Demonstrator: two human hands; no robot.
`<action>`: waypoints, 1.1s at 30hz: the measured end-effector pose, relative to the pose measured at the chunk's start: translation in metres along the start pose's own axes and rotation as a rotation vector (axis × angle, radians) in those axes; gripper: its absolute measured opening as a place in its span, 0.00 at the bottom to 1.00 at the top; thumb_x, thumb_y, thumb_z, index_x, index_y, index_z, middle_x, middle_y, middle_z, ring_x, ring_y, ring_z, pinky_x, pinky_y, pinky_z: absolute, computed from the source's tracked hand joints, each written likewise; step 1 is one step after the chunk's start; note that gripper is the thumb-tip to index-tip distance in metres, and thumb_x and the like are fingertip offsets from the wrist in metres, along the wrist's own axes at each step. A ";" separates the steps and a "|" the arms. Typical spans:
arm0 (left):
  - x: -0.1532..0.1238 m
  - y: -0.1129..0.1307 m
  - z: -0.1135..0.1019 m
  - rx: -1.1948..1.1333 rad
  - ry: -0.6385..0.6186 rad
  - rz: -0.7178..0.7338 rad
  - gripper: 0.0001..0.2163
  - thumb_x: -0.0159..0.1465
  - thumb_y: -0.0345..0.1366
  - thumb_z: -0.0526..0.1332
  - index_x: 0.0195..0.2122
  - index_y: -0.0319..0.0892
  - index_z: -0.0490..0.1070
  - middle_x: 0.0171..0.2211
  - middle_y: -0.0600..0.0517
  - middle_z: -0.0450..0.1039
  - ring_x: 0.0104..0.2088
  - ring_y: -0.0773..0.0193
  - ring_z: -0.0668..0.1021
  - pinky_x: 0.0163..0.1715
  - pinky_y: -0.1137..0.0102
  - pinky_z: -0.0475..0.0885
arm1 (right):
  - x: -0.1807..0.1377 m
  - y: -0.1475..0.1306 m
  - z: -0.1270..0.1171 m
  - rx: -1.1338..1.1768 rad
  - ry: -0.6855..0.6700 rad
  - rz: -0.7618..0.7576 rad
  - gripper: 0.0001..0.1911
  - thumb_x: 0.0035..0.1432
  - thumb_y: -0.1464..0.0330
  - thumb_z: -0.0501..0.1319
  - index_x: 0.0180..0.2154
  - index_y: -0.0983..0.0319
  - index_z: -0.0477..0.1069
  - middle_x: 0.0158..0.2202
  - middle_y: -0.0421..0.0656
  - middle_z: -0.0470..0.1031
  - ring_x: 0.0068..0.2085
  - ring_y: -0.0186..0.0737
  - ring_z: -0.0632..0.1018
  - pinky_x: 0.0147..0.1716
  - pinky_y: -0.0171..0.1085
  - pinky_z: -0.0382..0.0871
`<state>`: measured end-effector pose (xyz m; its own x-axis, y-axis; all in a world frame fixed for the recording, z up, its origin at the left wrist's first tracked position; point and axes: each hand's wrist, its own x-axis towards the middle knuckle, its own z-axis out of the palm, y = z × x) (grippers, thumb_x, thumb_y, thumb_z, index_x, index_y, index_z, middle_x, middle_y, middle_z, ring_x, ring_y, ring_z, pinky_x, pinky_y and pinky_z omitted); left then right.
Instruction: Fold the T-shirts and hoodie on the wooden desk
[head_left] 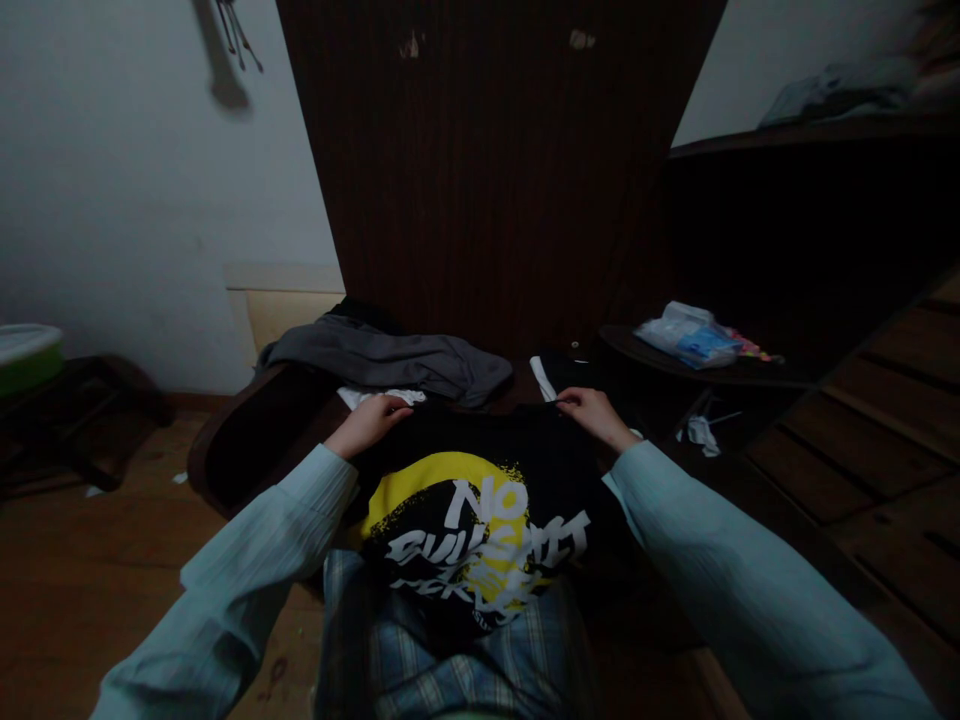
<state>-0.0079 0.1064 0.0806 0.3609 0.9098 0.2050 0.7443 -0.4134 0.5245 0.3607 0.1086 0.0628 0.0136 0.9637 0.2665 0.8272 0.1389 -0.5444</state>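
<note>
A black T-shirt (465,500) with a yellow circle and white lettering lies spread from a low dark table (240,440) down onto my lap. My left hand (369,421) pinches its far left edge, fingers closed on the cloth. My right hand (592,412) pinches the far right edge the same way. Both arms wear pale blue sleeves. My plaid trousers (450,660) show under the shirt's near end.
A grey garment (390,360) and white cloth lie heaped on the table behind the shirt. A plastic bag (694,335) rests on a dark round stand at right. A dark wooden door stands behind. A stool with a green-and-white tub (30,355) is at left; wooden boards at right.
</note>
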 end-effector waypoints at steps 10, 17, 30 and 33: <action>0.006 0.008 -0.001 -0.228 0.350 -0.121 0.12 0.54 0.35 0.52 0.35 0.39 0.71 0.34 0.52 0.74 0.37 0.61 0.74 0.39 0.70 0.67 | 0.005 -0.008 0.000 0.087 -0.037 -0.039 0.11 0.49 0.62 0.58 0.27 0.62 0.74 0.27 0.42 0.76 0.30 0.38 0.74 0.28 0.32 0.64; 0.017 -0.010 0.018 0.021 0.261 -0.132 0.11 0.57 0.39 0.54 0.34 0.40 0.71 0.33 0.48 0.74 0.35 0.58 0.74 0.37 0.68 0.66 | 0.014 -0.007 0.017 0.065 -0.094 -0.009 0.05 0.48 0.68 0.60 0.26 0.62 0.73 0.27 0.40 0.76 0.30 0.36 0.75 0.30 0.32 0.65; -0.002 -0.010 0.051 0.395 -0.070 0.112 0.10 0.58 0.31 0.50 0.38 0.43 0.69 0.38 0.47 0.69 0.39 0.59 0.72 0.40 0.67 0.67 | -0.009 -0.002 0.014 -0.005 -0.089 0.048 0.07 0.50 0.68 0.59 0.33 0.62 0.70 0.30 0.41 0.75 0.31 0.33 0.75 0.31 0.30 0.65; -0.020 -0.017 0.045 0.274 -0.107 0.124 0.10 0.59 0.33 0.50 0.37 0.44 0.69 0.38 0.47 0.70 0.41 0.59 0.72 0.42 0.67 0.67 | -0.033 0.020 -0.013 -0.092 -0.172 0.134 0.09 0.49 0.63 0.60 0.25 0.62 0.70 0.23 0.39 0.72 0.26 0.34 0.72 0.25 0.31 0.62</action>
<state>-0.0020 0.0938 0.0307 0.5047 0.8487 0.1582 0.8091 -0.5289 0.2563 0.3844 0.0769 0.0536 0.0371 0.9979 0.0530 0.8723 -0.0065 -0.4889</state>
